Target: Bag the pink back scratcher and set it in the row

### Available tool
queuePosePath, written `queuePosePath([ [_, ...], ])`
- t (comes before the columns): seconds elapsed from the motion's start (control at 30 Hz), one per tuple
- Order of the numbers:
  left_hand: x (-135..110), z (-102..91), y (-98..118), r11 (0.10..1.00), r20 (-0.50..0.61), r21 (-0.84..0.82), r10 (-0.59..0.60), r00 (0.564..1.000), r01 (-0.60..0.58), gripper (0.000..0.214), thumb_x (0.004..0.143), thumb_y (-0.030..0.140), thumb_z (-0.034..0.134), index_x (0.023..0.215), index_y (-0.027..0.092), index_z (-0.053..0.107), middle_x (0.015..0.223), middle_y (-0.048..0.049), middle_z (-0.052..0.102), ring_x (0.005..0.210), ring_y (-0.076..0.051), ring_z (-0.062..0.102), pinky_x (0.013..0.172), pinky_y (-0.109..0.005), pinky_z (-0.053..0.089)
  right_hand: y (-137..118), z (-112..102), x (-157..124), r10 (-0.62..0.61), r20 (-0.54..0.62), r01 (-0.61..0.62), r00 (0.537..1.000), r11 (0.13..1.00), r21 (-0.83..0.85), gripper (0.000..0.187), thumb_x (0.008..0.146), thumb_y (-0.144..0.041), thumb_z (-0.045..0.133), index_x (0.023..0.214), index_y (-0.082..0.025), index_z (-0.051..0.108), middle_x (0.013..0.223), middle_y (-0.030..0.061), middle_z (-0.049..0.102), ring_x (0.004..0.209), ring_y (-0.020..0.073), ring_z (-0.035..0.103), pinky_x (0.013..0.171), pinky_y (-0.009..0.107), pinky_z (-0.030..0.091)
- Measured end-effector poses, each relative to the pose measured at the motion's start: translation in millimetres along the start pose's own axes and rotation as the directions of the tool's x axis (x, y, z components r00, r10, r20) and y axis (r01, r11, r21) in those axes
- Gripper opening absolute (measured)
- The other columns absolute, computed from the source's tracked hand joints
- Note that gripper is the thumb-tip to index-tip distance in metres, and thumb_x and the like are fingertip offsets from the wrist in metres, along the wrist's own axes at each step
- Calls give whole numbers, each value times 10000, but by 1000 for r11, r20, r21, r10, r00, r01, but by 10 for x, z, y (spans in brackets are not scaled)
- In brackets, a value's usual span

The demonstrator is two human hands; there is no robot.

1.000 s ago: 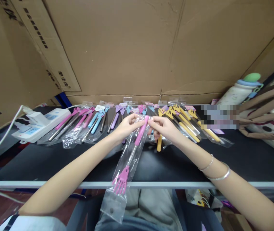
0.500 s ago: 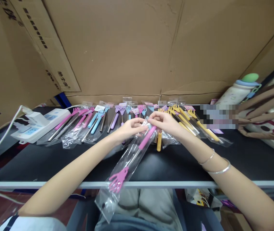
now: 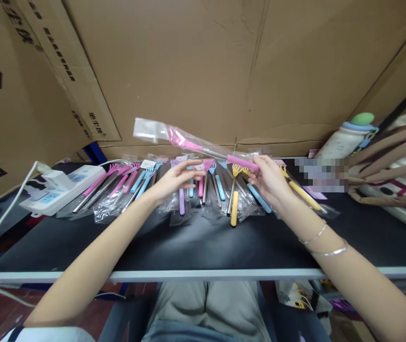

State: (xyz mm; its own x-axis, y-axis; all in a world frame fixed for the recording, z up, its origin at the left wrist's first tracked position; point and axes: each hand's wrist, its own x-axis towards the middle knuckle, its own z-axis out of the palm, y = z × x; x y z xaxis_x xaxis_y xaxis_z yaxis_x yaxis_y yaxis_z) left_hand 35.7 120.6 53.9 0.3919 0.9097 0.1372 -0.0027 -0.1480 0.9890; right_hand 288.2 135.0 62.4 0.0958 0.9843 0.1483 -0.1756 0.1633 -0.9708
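Note:
My right hand (image 3: 269, 180) grips the handle end of a pink back scratcher in a clear bag (image 3: 196, 145), held up over the table with its claw end pointing left. My left hand (image 3: 174, 179) hovers beside it with fingers spread and nothing in them, above a row of bagged scratchers (image 3: 203, 185) in purple, blue, pink and yellow that lies on the black table (image 3: 196, 242).
A white power strip (image 3: 58, 187) with a cable lies at the table's left. Cardboard boxes (image 3: 188, 71) wall the back and left. A bottle with a green cap (image 3: 347, 135) and a striped bag (image 3: 395, 175) stand at the right. More pink and blue bagged scratchers (image 3: 117, 183) lie left.
The bagged pink scratcher swung from hanging down over the table edge to raised and pointing left. My left hand let go of it; only my right hand holds it now.

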Motion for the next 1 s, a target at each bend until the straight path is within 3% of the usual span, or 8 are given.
queuePosePath([
  [0.1,-73,294,-20,997,59,43,62,996,-65,569,797,366,649,1303,239,422,1270,-116,570,1209,-235,496,914,-331,443,128,92,-74,12,-8,-12,1000,1000,-3,346,710,-446,651,770,-227,391,604,-72,400,472,57,424,389,164,388],
  [0.23,-135,505,-27,995,-53,-92,27,998,-32,470,807,469,607,1162,186,484,1235,-132,587,1174,-241,519,904,-373,468,235,223,-283,27,19,-26,999,1000,-17,360,721,-498,635,795,-235,400,652,-58,423,515,80,463,417,201,454],
  [0.37,-100,434,-13,971,-149,-239,-53,987,16,386,815,438,598,1068,152,542,1110,-116,640,1081,-228,572,849,-363,511,245,248,-548,155,168,-146,974,987,-63,406,681,-503,689,821,-225,429,696,-47,515,572,97,552,500,238,529],
  [0.5,-66,363,-35,969,-99,-236,-98,990,72,395,802,369,627,1117,160,513,935,-83,686,948,-206,628,820,-356,512,239,207,-732,280,311,-220,908,952,-213,472,655,-494,721,898,-224,420,672,-35,615,578,132,621,540,263,537],
  [0.6,-72,367,-54,975,-46,-200,-108,993,97,432,806,362,624,1166,178,472,826,-54,693,860,-193,655,807,-350,504,236,172,-773,270,381,-178,884,950,-258,468,671,-468,716,929,-227,409,632,-61,605,526,115,605,530,249,519],
  [0.77,-104,363,-12,983,57,-142,-112,992,119,447,807,318,616,1200,188,445,840,-45,693,858,-192,665,798,-327,501,252,52,-752,294,551,-113,781,934,-338,463,705,-398,699,1006,-232,388,685,-53,611,601,125,624,547,247,510],
  [1.0,-154,381,40,973,208,-28,-219,953,230,480,815,272,608,1242,154,423,947,-102,690,893,-197,659,841,-361,509,204,-81,-824,262,601,36,755,898,-438,437,795,-300,607,1117,-243,316,854,-4,626,674,130,654,664,297,528],
])
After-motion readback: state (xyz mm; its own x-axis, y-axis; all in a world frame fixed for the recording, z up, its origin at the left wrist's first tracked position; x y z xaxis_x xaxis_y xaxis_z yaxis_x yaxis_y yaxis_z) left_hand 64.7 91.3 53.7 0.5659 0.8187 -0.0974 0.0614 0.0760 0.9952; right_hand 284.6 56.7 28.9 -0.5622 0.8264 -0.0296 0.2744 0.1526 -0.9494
